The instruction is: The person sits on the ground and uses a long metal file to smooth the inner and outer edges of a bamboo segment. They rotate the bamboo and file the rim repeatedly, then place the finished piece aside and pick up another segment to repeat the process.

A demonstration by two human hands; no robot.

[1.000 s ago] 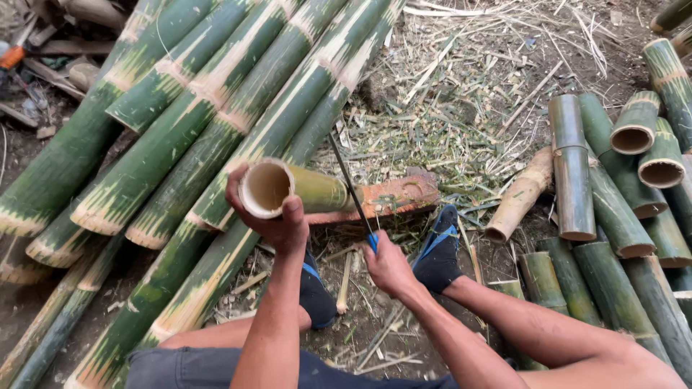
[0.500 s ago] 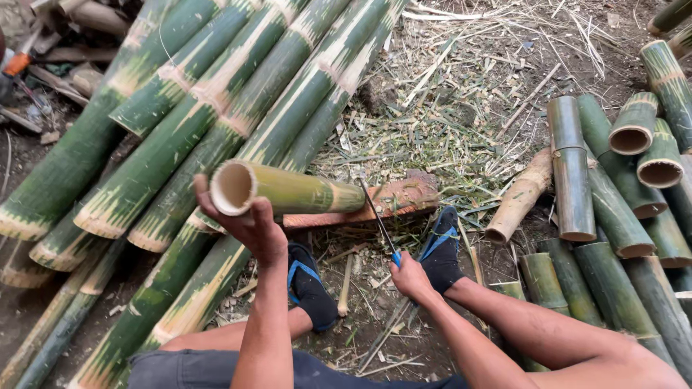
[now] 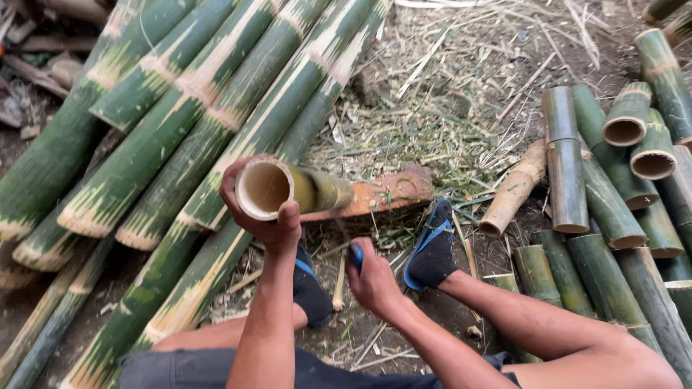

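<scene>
Gripping a short, hollow bamboo section (image 3: 288, 189) by its cut end, a seated person is working over a reddish wooden block (image 3: 382, 196) on ground littered with shavings and dry leaves. The left hand (image 3: 263, 216) is wrapping closed around the open rim, fingers curled over the top and thumb pressing up from below, while the far end of the piece is resting on the block. The right hand (image 3: 373, 277) is clenching a blue-handled knife (image 3: 355, 253) just below the section; its blade is blurred and mostly hidden, so where the edge is meeting the bamboo cannot be told.

Both feet, in dark sandals with blue straps (image 3: 430, 248), are planted on either side of the hands. To the left, long green bamboo poles (image 3: 166, 144) are lying in a slanting stack; to the right, a pile of shorter cut lengths (image 3: 613, 187) is lying close together, several showing their hollow ends.

Judging by its thin wall and empty core, the section is likely light for its bulk but stiff and hard, with a smooth, somewhat slippery skin and a cut edge that may be splintery. A hold around the rim, as here, is giving good control for turning it, with the block taking the weight at the other end.
</scene>
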